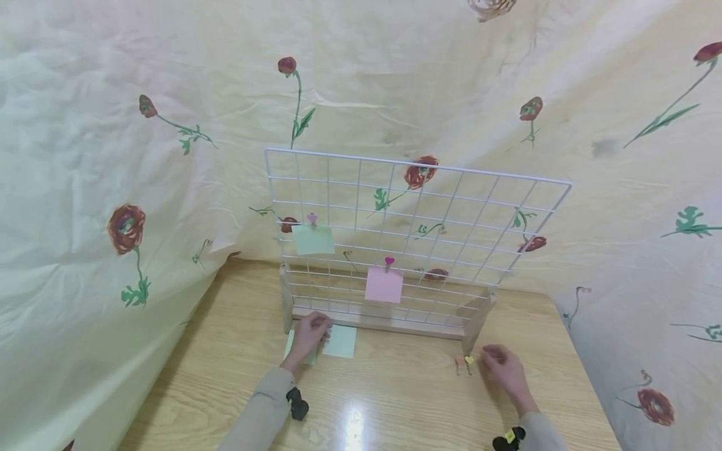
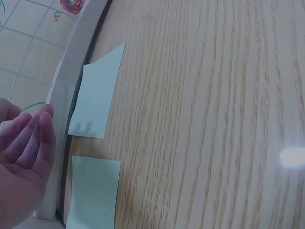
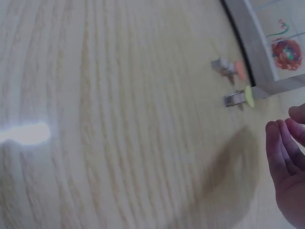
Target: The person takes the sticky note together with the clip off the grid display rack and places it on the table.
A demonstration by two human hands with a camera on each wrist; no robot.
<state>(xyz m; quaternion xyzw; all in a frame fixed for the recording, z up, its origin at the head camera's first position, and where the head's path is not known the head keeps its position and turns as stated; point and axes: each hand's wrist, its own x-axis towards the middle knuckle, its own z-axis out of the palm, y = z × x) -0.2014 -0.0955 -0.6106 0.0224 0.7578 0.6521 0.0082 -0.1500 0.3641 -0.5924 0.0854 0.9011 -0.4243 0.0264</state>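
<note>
My left hand (image 1: 309, 335) hovers over two pale green paper squares on the table, its fingers loosely bent around nothing. One green square (image 1: 340, 341) lies to its right; the other green square (image 1: 291, 343) is partly hidden beneath it. In the left wrist view both lie beside the rack's base. My right hand (image 1: 506, 371) hangs above the table with nothing between thumb and fingers. Just left of it lie a yellow heart clip (image 1: 469, 361) and an orange heart clip (image 1: 459, 361). In the right wrist view the fingertips (image 3: 272, 128) are apart from both clips.
A white wire grid (image 1: 451, 216) stands in a wooden base (image 1: 378, 322). On it hang a green note (image 1: 313, 240) under a light pink clip (image 1: 313, 218) and a pink note (image 1: 384, 285) under a magenta clip (image 1: 389, 262). Flowered cloth (image 1: 237, 125) surrounds the table.
</note>
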